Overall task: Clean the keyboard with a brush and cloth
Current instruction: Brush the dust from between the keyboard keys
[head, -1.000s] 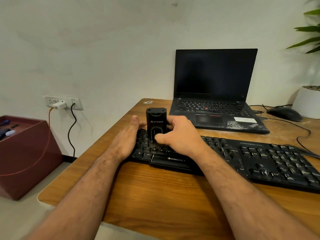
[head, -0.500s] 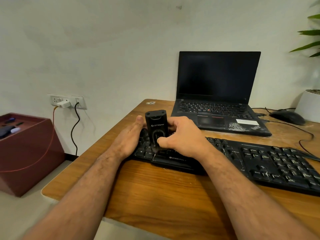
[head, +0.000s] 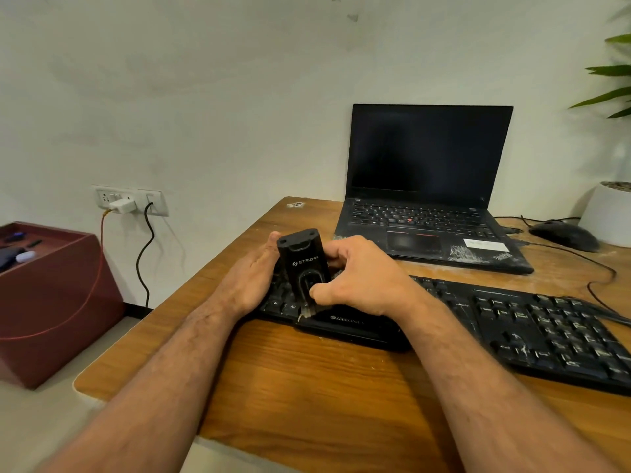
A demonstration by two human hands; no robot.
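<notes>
A black keyboard (head: 532, 322) lies across the wooden desk (head: 307, 387). Upright on its left end stands a black brush tool (head: 302, 264) with white lettering, its pale bristles down on the keys. My right hand (head: 358, 278) grips the tool from the right, thumb on its front. My left hand (head: 254, 278) rests against the tool's left side with the thumb up along it and the fingers hidden behind. No cloth is in view.
An open black laptop (head: 426, 213) stands behind the keyboard. A black mouse (head: 563, 235) with cable and a white plant pot (head: 607, 213) sit at the back right. Left of the desk is a maroon box (head: 51, 302) below a wall socket (head: 129, 201).
The tool has tilted slightly and shifted a little over the left keys with both hands on it. The camera has dipped a bit.
</notes>
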